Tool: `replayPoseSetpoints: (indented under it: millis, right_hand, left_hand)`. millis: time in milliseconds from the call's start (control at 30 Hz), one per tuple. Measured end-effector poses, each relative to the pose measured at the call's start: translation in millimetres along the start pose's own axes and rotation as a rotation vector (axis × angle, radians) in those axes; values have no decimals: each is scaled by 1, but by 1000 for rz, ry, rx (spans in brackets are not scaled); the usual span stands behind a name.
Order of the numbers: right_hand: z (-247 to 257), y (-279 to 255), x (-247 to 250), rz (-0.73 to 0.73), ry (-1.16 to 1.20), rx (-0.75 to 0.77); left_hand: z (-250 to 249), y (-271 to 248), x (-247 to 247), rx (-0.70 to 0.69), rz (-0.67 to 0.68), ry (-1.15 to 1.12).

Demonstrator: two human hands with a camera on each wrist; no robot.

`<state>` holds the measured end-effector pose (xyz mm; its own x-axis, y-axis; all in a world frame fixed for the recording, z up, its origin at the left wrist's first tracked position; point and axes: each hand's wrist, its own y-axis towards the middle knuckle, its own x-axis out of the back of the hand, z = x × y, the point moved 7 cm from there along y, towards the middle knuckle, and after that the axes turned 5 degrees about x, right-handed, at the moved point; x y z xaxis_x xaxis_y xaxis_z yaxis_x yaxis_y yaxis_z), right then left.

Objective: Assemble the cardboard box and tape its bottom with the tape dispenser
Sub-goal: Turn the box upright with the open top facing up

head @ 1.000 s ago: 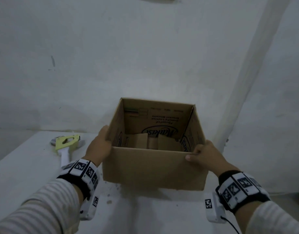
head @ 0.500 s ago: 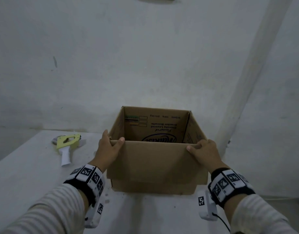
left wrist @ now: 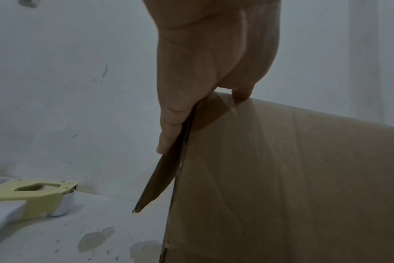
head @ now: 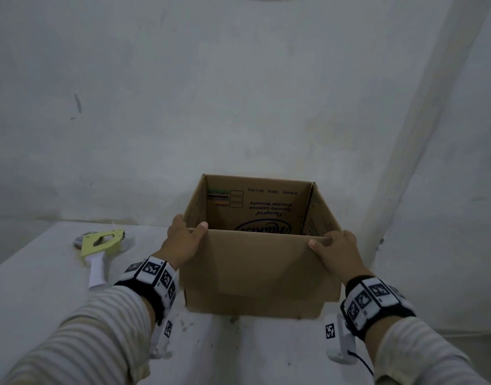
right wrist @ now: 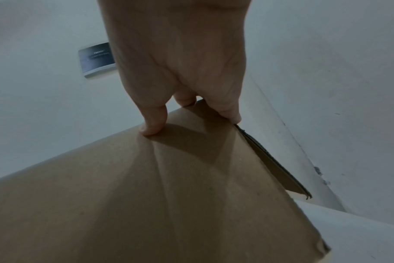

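So the tabletop (head: 41, 295) is plain white and pretty beat up, with chipped patches and little specks where the coating has flaked off near the box. It's pushed against a dull whitish wall (head: 238, 93) with a few scuffs and a dark streak on the left, and a pale vertical column or pipe (head: 422, 151) runs up the right side. The right wrist view catches a small dark sign (right wrist: 96, 59) up on the wall, text too blurry to read. Lighting is dim and bluish overall.

The cardboard box (head: 255, 268) sits in the middle of the tabletop toward the wall, open end up, plain brown outside. Inside the far wall there's upside-down printing, a blue oval logo and some small lines and boxes. The side flaps stand up, and the near flap is held upright.

The left hand (head: 183, 243) has its grip on the near left corner, thumb hooked over the top edge and fingers along the outside of the side flap. The right hand (head: 336, 254) grasps the near right corner, thumb on the front panel at the edge, fingers wrapped round the side. Both wrists wear bands with black and white markers.

The tape dispenser (head: 99, 245), yellow-green with a white handle, lies flat on the tabletop well left of the box, nobody touching it.
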<state>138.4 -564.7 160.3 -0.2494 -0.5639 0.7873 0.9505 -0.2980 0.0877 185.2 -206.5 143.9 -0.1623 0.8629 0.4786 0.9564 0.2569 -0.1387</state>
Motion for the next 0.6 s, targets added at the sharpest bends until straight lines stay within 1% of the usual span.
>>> replayPoseSetpoints:
  millis: [467,600]
  right_hand:
    - [6,50,-11,-37,41,-2]
    - [7,60,-13,-54,37,-9]
  left_hand:
    - [-16,56,-18,-33,9,-8]
    - [-17,63,-21,-27,-14,-13]
